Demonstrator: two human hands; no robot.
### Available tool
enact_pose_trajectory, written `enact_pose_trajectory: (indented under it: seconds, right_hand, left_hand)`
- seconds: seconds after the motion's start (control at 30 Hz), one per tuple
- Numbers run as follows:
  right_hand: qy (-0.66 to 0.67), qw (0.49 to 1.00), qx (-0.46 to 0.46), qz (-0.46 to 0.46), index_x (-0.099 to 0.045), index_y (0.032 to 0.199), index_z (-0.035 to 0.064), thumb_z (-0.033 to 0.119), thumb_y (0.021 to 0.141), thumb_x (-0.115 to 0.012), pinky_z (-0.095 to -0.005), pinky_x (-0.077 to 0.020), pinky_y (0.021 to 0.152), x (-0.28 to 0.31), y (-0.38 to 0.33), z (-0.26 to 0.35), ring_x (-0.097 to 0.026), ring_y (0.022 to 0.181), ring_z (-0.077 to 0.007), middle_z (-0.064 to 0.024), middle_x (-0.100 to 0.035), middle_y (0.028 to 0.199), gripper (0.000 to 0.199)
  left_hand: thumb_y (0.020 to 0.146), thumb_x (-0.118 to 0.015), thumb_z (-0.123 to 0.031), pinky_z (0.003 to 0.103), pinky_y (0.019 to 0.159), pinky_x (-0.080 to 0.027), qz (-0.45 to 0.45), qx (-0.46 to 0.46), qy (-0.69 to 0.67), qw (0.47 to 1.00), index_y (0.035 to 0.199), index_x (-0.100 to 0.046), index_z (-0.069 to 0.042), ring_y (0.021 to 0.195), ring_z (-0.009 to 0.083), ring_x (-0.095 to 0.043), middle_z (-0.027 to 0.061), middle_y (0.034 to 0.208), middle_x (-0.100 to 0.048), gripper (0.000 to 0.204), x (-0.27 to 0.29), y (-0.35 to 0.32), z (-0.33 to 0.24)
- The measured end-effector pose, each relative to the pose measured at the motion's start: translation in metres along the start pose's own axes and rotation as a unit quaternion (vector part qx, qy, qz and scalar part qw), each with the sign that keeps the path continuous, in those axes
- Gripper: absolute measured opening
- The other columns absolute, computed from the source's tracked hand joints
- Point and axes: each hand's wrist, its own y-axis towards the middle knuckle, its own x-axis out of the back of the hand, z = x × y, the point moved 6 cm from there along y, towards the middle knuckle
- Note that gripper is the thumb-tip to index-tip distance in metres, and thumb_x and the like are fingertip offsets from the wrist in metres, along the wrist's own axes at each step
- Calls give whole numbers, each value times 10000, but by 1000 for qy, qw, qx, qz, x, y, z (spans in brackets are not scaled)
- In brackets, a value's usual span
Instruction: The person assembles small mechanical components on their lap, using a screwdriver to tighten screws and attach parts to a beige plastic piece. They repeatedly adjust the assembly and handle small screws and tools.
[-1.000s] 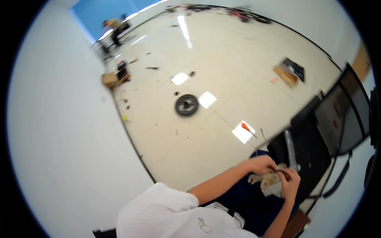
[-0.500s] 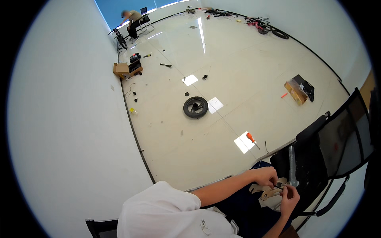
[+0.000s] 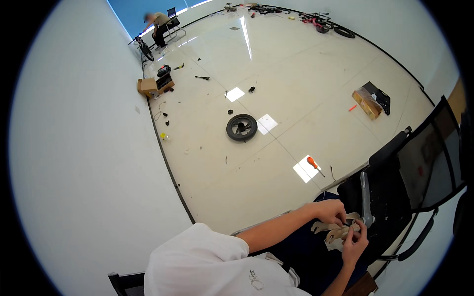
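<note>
My left hand (image 3: 330, 211) and my right hand (image 3: 354, 245) meet over my lap at the lower right. The fingertips of both pinch a small dark piece (image 3: 348, 224), too small and covered to name. Right beneath the hands are beige pieces with notched, hook-like ends (image 3: 323, 227), partly hidden by my fingers. Beside them a long silver-grey bar with a rounded end (image 3: 365, 195) lies on the seat of a black chair (image 3: 390, 197).
An orange-handled screwdriver (image 3: 312, 162) lies on the tiled floor (image 3: 207, 163), with a spoked black wheel (image 3: 242, 127) beyond it. An open box (image 3: 369, 101) is at right, cardboard boxes (image 3: 148, 86) along the left wall. A seated person (image 3: 159, 24) touches a bicycle at the far left.
My right hand has shifted slightly up and left, its fingers closer to my left hand's. The view has tilted a little; both hands stay together over the beige pieces.
</note>
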Motion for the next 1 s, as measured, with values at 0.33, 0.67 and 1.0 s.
enact_pose_trajectory:
  seconds: [0.33,0.67,1.0]
  right_hand:
    - [-13,989,69,133,-625,1249,-56,-42,882,-635,-306,-536,717,7,5,-1,-714,838,-186,-152,-738,911,367]
    - [-113,991,33,68,-695,827,-19,209,896,-731,-307,-507,583,7,36,-16,-678,604,-164,-116,-686,660,241]
    - [432,861,-258,75,-552,824,39,183,972,-563,-292,-408,425,-20,35,-46,-540,445,-162,-60,-537,603,207]
  left_hand:
    - [815,-755,-191,369,688,-537,3,6,4,1000,971,-765,-25,757,282,-708,141,833,-739,229,8,-3,-1]
    - [787,-769,-162,375,682,-530,-11,-41,40,998,930,-772,-39,733,259,-685,137,804,-719,189,2,6,14]
    - [786,-800,-65,298,743,-576,-36,103,1,994,916,-748,6,752,184,-719,103,822,-746,158,6,2,4]
